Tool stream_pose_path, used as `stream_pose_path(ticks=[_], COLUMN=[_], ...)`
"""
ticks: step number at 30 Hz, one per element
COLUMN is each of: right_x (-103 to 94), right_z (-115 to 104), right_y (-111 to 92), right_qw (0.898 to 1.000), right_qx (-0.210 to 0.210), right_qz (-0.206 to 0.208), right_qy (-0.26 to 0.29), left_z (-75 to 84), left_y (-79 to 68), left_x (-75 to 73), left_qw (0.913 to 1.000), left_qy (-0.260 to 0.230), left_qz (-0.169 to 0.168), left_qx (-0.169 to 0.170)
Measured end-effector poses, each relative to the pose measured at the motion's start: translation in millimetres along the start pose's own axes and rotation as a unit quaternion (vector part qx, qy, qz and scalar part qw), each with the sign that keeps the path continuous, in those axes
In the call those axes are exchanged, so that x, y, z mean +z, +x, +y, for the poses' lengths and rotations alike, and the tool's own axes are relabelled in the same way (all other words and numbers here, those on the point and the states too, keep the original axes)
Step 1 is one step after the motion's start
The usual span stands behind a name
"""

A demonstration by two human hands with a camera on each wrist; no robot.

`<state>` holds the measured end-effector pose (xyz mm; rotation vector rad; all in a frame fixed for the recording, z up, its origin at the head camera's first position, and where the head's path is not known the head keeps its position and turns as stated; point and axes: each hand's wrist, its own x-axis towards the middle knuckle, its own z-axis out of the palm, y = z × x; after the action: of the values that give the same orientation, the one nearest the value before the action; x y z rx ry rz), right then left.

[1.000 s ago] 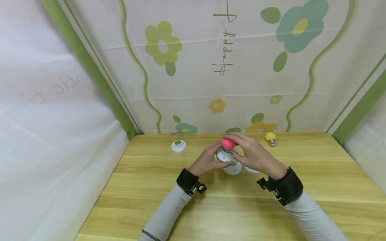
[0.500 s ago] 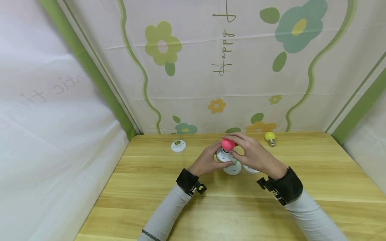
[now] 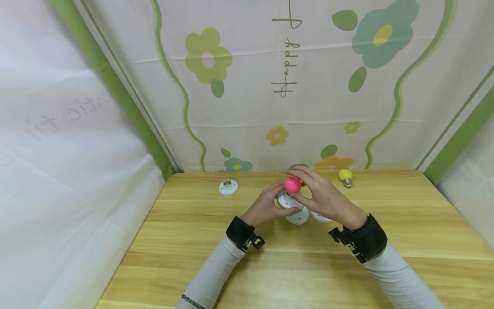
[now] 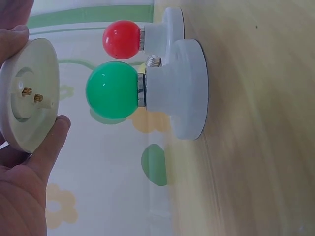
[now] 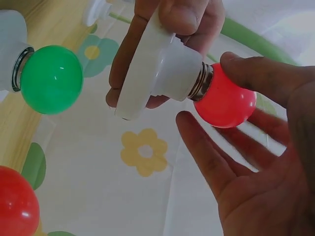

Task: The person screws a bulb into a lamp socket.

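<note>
A white lamp socket [image 3: 284, 201] is held up by my left hand [image 3: 265, 207], fingers and thumb gripping the rim of its round base. Two brass terminals show on the socket's underside [image 4: 47, 73] in the left wrist view. A red light bulb [image 5: 229, 101] sits in the socket's mouth, with some of its metal screw thread exposed. My right hand [image 3: 327, 196] is curved around this bulb. Its thumb [image 5: 256, 73] lies on the glass, while the index finger stands slightly apart. Whether the fingers behind touch the bulb is unclear.
Below the hands stand a green bulb [image 4: 112, 90] in a white socket [image 4: 189, 88] and another red bulb [image 4: 121, 39] in its own socket. A loose yellow bulb [image 3: 345, 175] lies at the back right. A bulbless socket [image 3: 228, 187] sits at the back left of the wooden table [image 3: 278, 274].
The fingers of my right hand have lifted and spread slightly around the red bulb. My left hand and the socket have stayed in place.
</note>
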<state>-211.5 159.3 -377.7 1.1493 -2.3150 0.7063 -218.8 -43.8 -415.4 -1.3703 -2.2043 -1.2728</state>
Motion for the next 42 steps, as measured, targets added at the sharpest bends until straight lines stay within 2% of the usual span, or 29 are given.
stream_pose_path(ticks=[5, 12, 35, 42], right_x=[-0.4, -1.8, -1.0, -0.1], right_z=[-1.1, -1.3, -3.4, -3.5], right_y=[-0.4, -2.5, -1.2, -0.9], right_qw=[1.0, 1.0, 1.0, 1.0], right_qx=[-0.015, -0.013, 0.006, -0.004], right_qz=[-0.009, -0.021, 0.003, -0.005], right_qy=[0.012, 0.015, -0.016, 0.0], left_z=[-0.6, -1.2, 3.2, 3.2], left_y=[0.2, -0.9, -1.1, -1.2], left_x=[-0.1, -0.9, -0.7, -1.0], left_qw=[1.0, 1.0, 1.0, 1.0], left_qy=[0.001, 0.001, -0.001, -0.005], left_qz=[0.0, -0.001, 0.0, 0.002], left_qx=[0.001, -0.002, -0.006, -0.001])
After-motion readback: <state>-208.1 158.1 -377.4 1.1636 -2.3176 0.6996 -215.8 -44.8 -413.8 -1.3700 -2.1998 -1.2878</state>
